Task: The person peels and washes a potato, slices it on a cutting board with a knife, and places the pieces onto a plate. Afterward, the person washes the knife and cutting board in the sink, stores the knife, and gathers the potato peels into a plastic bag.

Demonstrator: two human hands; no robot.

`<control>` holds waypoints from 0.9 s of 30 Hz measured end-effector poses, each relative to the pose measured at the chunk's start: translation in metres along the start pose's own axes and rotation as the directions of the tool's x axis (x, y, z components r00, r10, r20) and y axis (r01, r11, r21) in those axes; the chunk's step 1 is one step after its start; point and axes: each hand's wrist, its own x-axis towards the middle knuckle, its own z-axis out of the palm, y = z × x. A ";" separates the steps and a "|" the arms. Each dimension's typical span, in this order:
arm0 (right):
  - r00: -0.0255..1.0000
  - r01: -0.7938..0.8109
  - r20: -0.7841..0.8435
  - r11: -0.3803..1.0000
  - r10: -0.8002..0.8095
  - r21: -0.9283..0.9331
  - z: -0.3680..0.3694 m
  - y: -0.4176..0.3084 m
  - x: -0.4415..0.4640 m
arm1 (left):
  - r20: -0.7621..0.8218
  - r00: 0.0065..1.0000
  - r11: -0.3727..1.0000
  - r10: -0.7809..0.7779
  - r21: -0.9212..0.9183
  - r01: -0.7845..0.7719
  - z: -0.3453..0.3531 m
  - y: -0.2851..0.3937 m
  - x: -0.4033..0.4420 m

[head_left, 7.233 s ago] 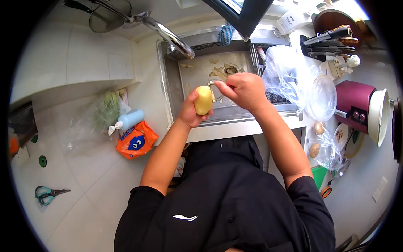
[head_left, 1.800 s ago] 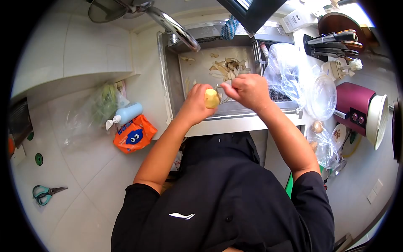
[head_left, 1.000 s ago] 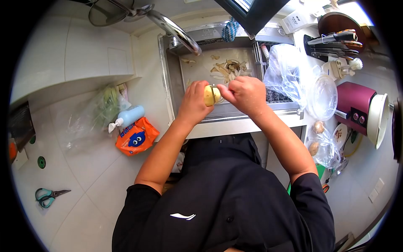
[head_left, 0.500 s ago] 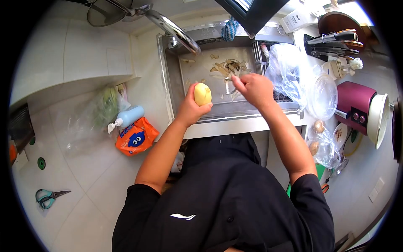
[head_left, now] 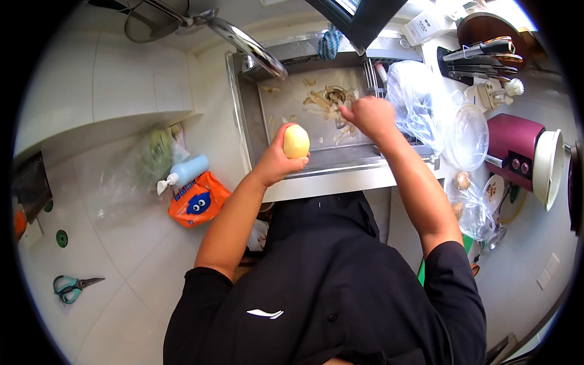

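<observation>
A peeled yellow potato (head_left: 296,142) is held upright in my left hand (head_left: 277,159), over the front edge of the sink (head_left: 340,155). My right hand (head_left: 370,115) is closed round a metal peeler (head_left: 340,119), whose head hangs over the basin, to the right of the potato and apart from it. Most of the peeler's handle is hidden by the fingers. Pale peelings (head_left: 319,100) lie on the sink floor, most of them around the drain.
A faucet (head_left: 249,48) reaches over the sink's left side. Right of the basin are a clear plastic bag (head_left: 415,100), a plastic lid (head_left: 467,137), a knife rack (head_left: 474,61) and a maroon appliance (head_left: 514,146). On the left are a blue bottle (head_left: 190,169), an orange packet (head_left: 198,201) and scissors (head_left: 72,287).
The peeler was against the potato a second ago; my right hand has since drawn it away to the right and up. My left hand has turned the potato, which shows a smoother face.
</observation>
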 end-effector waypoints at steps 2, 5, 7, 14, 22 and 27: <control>0.982 -0.122 0.140 0.992 0.125 -0.033 0.007 0.009 0.000 | 0.019 1.000 0.989 0.019 -0.150 -0.016 0.002 0.000 0.003; 0.993 -0.105 -0.045 0.992 0.108 0.063 -0.012 -0.017 -0.015 | 0.065 0.998 0.926 -0.014 -0.375 0.038 -0.001 -0.009 0.004; 0.978 -0.019 -0.198 0.968 0.070 0.251 -0.030 -0.040 -0.011 | 0.114 0.993 0.896 -0.037 -0.437 0.084 -0.002 -0.010 0.009; 0.978 0.017 -0.197 0.911 0.071 0.413 -0.051 -0.066 -0.001 | 0.154 0.987 0.868 -0.051 -0.481 0.120 -0.005 -0.009 0.014; 0.807 -0.542 0.526 0.689 0.268 0.481 0.105 -0.009 -0.014 | -0.202 0.696 0.445 0.689 0.876 -0.187 -0.071 0.035 0.094; 0.582 -0.693 0.798 -0.420 0.155 0.586 0.115 -0.052 -0.007 | -0.120 0.883 0.491 0.454 0.861 -0.136 -0.082 0.053 0.119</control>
